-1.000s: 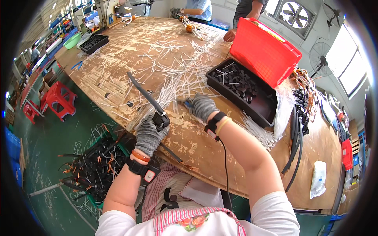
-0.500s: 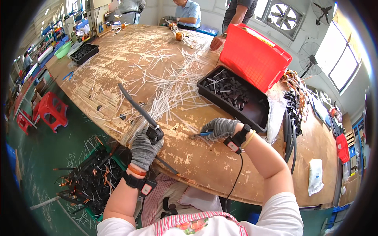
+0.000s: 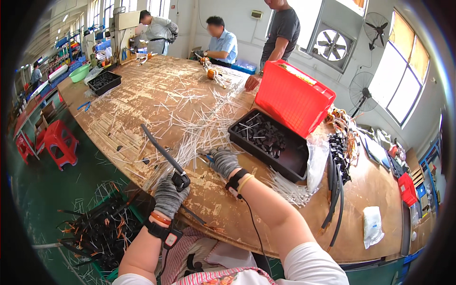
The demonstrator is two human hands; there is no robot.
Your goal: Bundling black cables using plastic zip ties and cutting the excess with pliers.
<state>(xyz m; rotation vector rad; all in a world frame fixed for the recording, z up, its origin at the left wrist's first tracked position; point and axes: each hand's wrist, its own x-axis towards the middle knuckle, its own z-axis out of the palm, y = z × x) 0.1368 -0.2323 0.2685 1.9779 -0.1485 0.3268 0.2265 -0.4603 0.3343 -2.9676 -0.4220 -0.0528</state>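
My left hand (image 3: 169, 198), in a grey knit glove, is closed around a black sleeved cable (image 3: 160, 148) near the table's front edge. A black block-shaped fitting (image 3: 180, 181) sits on the cable at my fingers. One end of the cable slants up and away over the table; a thinner end (image 3: 194, 215) sticks out below the hand. My right hand (image 3: 224, 162), gloved too, grips a small blue-handled hand tool (image 3: 208, 157), probably cutters, its jaws hard to make out. It is to the right of the fitting, apart from it, over loose white plastic strips (image 3: 197, 126).
A black tray (image 3: 297, 164) of small black parts stands right, a red basket (image 3: 294, 97) behind it. White cable ties (image 3: 289, 190) and black cables (image 3: 335, 194) lie nearby. A crate of cables (image 3: 111, 273) stands lower left. Across the table is a person (image 3: 280, 35) in grey.
My right hand has moved left with the blue-handled tool, nearer the fitting, uncovering the cable ties beside the tray. My left hand keeps its hold. The view has tilted up.
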